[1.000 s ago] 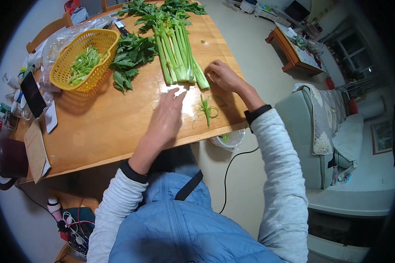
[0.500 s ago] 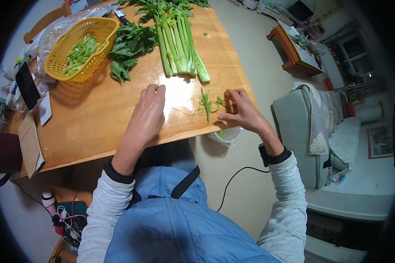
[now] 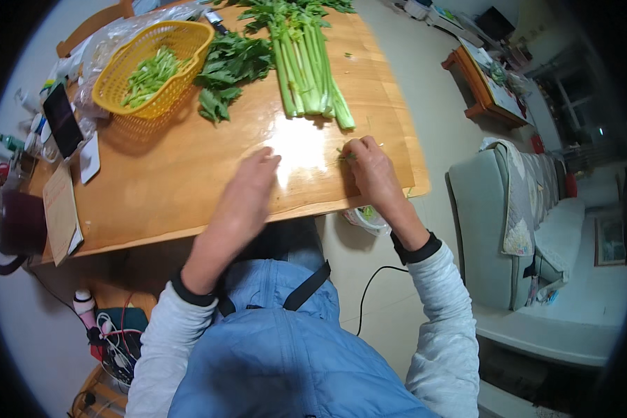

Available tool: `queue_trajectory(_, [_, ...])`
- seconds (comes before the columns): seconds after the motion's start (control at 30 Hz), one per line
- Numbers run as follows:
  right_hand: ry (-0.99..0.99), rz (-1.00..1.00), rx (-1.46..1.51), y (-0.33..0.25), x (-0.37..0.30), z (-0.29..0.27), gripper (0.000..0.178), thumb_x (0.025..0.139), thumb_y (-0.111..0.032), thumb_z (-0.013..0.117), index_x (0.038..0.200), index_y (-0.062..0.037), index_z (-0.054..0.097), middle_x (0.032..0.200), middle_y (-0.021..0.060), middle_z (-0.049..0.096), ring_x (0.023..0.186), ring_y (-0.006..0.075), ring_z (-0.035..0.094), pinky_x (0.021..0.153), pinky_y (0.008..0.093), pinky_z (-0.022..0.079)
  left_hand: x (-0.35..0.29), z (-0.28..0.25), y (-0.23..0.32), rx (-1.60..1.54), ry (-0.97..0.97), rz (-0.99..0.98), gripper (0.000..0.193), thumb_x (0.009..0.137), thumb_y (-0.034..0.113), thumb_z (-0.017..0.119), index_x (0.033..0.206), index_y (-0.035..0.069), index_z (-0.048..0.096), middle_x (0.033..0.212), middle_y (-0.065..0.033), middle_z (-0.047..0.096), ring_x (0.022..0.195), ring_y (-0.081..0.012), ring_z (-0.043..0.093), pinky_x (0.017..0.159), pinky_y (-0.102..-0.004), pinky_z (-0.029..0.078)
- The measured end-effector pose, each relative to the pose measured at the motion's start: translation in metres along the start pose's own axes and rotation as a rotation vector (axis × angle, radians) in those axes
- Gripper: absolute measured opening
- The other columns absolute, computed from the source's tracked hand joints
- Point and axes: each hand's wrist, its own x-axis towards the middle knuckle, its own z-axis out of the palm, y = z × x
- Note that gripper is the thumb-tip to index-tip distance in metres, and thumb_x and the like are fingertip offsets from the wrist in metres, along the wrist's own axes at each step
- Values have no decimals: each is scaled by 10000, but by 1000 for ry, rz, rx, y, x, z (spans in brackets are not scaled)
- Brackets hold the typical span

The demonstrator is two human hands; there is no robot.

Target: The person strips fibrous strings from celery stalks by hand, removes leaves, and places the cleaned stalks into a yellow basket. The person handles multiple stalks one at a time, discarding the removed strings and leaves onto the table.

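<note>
My right hand [image 3: 373, 169] is closed above the right part of the wooden table [image 3: 153, 191], near its front edge. A bit of green celery scraps [image 3: 343, 152] shows at its fingertips; the rest is hidden by the fingers. To its left, my left hand [image 3: 247, 189] hovers over the table, smeared by motion, and nothing is visible in it. Beyond both hands lies a bunch of celery [image 3: 305, 73], its cut ends toward me. Loose celery leaves [image 3: 233, 66] lie left of the stalks. Cut celery pieces [image 3: 152, 78] rest in a yellow plastic basket [image 3: 181, 82].
Below the table's front right edge stands a lined bin [image 3: 366, 221] with green scraps inside. Along the table's left side are a propped dark tablet [image 3: 63, 120], a notebook [image 3: 61, 212] and a dark red kettle [image 3: 19, 221]. A black cable [image 3: 364, 296] crosses the floor.
The celery scraps that lay on the table are now gathered at my right hand, whose fingers have closed. My left hand has shifted and is blurred. The whole view has moved slightly.
</note>
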Motion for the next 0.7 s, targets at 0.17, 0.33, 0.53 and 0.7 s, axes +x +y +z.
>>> queue_trajectory(0.17, [102, 129, -19, 53, 21, -15, 218, 807, -41, 634, 1006, -4, 553, 917, 208, 611, 890, 401, 592, 750, 422, 488, -10, -17, -6, 71, -80, -142, 356, 864, -24, 504, 1217, -63, 491, 1297, -275, 467, 1175, -433, 468, 1004, -450, 398])
queue_trajectory(0.33, [-36, 172, -57, 75, 63, -18, 257, 797, -81, 661, 1012, 39, 585, 931, 228, 623, 917, 384, 604, 774, 410, 486, -1, 25, 2, 249, -107, 30, 490, 778, -86, 493, 1259, -149, 418, 1339, -333, 402, 1282, -457, 369, 1102, -460, 298])
queue_trajectory(0.53, [-172, 127, -98, 61, 52, -30, 206, 753, -79, 657, 921, 37, 628, 903, 231, 630, 883, 413, 603, 776, 444, 490, 20, 89, 39, 218, -210, 150, 627, 735, -98, 467, 1341, -155, 315, 1405, -352, 313, 1351, -451, 291, 1145, -491, 216])
queue_trajectory(0.7, [-187, 199, 84, 72, 42, -37, 218, 760, -85, 665, 935, 39, 625, 873, 172, 634, 773, 318, 626, 714, 389, 503, 47, 117, 68, -61, -253, 216, 644, 749, -92, 475, 1359, -162, 280, 1416, -357, 301, 1353, -444, 298, 1145, -483, 222])
